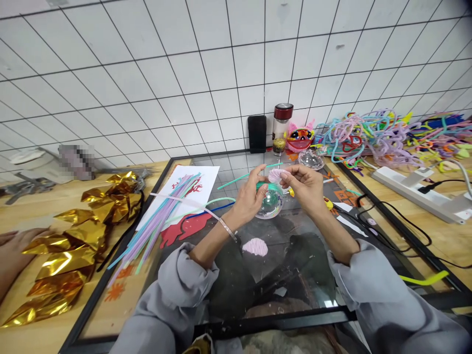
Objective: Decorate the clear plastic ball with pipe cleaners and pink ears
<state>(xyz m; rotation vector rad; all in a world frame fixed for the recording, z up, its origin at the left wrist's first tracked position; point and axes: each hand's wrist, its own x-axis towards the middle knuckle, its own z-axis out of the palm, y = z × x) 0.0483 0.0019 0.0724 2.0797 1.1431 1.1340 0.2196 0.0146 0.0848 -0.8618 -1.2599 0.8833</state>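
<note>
My left hand (250,194) is closed around the side of a clear plastic ball (272,210), whose upper part is covered with green pipe cleaner (271,188). Just above the ball, my right hand (304,186) pinches a pale pink pipe-cleaner piece (277,175) between thumb and fingers. Whether that piece touches the ball I cannot tell. A similar pink pipe-cleaner piece (255,247) lies flat on the glass board (228,290) below my hands. Past my left fingers, a single green pipe cleaner (236,180) rests on the board.
Left of my arm, a bundle of pipe cleaners (162,211) lies over white paper (206,178) and a red cutout (184,228). Gold foil (70,241) is beside another person's hand (22,246). Behind stand a bottle (280,129) and phone (257,133); a power strip (416,194) is right.
</note>
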